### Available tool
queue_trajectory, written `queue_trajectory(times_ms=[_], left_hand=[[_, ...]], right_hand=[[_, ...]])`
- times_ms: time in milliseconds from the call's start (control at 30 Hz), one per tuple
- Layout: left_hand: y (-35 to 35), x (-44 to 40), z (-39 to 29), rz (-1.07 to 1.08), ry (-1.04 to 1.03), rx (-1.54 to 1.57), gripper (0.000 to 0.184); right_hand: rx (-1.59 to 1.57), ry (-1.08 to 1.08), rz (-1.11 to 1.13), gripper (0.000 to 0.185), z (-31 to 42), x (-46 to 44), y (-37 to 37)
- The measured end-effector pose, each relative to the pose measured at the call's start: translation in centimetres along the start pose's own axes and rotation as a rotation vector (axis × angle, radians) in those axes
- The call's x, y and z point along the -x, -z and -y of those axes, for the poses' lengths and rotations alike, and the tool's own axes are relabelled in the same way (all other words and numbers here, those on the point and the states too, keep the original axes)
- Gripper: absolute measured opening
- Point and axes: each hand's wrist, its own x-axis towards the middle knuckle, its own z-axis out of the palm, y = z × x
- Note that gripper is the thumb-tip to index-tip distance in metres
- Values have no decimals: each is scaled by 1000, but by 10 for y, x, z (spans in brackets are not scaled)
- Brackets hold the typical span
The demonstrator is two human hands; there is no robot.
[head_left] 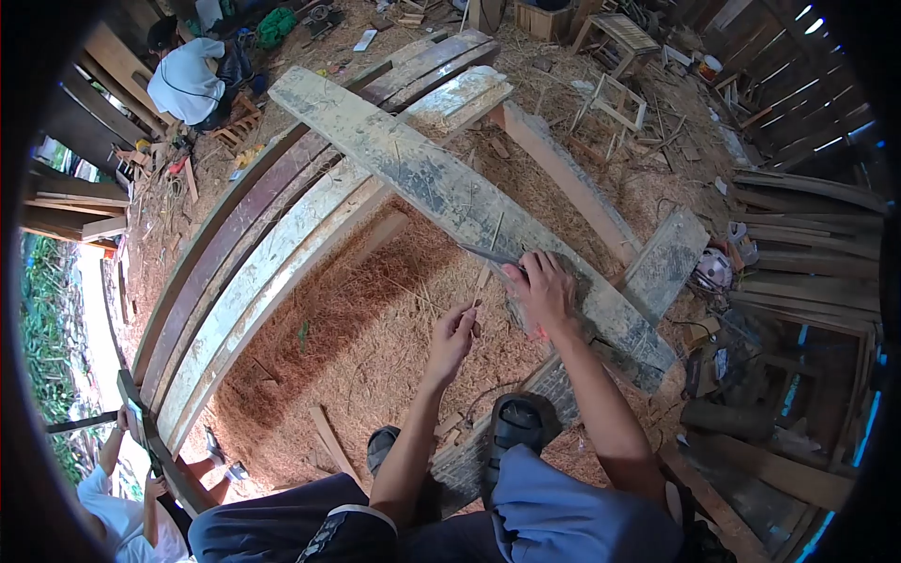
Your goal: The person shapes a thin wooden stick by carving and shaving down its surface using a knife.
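My right hand (544,289) is closed around a knife (488,253), over the edge of a long worn plank (404,159). The grey blade points left, and the fingers hide the handle. Just left of it, my left hand (453,340) is closed in a pinch on a small thin sliver of wood (477,303), held apart from the blade. The plank runs diagonally, its far end lying across curved timbers (310,202). A small reddish patch shows beneath my right hand; I cannot make out what it is.
Wood shavings (375,305) cover the ground around my sandalled feet (516,427). A person in a white shirt (192,80) crouches at the upper left; another person (131,507) is at the lower left. Stacked boards (807,244) line the right wall. A small wooden frame (615,103) stands beyond.
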Motion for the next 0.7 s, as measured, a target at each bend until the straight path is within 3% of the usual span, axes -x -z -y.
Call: queue_trajectory(times_ms=[700], left_hand=[[-26,-55,-6,34,-89,83,29]], right_hand=[[-107,-12,42,35,3,-1,6]])
